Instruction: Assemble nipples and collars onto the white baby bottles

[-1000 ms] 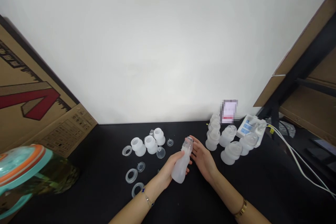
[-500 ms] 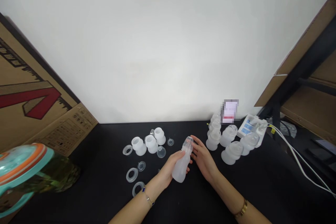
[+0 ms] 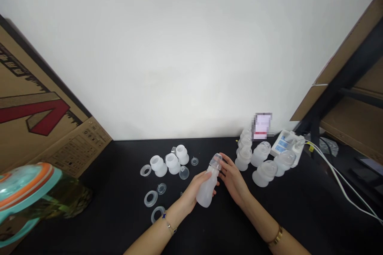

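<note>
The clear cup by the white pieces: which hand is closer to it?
Left. Holding a frosted bottle, the left hand is just below the clear cup; the right hand is beyond the bottle.

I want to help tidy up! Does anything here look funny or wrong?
Yes, the pale card behind the white bottles looks odd. It is all blocky and blurry, so nobody can read it.

The left forearm [image 3: 149,239] wears a thin metal chain bracelet [image 3: 169,224] with a small dark-blue charm [image 3: 164,216] on it. The right forearm [image 3: 263,223] wears a broader gold bracelet [image 3: 275,236], its detail too small to make out, perhaps a solid bangle.
</note>
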Available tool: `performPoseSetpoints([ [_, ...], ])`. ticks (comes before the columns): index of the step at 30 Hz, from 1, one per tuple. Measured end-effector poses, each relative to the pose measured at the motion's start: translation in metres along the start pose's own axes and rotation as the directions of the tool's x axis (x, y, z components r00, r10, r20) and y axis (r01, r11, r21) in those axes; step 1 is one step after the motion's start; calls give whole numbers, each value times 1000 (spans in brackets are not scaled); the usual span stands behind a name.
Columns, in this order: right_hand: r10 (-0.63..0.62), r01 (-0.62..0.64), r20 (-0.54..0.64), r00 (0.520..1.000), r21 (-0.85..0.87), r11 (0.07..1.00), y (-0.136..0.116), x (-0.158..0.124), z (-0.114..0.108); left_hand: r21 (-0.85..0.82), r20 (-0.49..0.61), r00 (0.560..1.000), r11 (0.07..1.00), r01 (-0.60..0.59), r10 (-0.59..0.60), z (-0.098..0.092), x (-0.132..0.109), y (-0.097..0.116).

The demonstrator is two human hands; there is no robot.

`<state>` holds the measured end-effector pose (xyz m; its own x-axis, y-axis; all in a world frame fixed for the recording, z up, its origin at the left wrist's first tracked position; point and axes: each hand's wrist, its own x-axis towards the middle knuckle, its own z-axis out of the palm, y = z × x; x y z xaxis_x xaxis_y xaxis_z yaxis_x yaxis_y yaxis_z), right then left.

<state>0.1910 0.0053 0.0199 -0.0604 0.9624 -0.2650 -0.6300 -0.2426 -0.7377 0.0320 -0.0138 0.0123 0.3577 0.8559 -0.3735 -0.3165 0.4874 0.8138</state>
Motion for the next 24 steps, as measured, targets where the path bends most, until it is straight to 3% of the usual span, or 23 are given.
performPoseSetpoints([
  [24, 20, -17, 47, 999, -57, 998, 1, 0, -3, -10, 15, 1000, 1000, -2, 2, -3, 2, -4],
])
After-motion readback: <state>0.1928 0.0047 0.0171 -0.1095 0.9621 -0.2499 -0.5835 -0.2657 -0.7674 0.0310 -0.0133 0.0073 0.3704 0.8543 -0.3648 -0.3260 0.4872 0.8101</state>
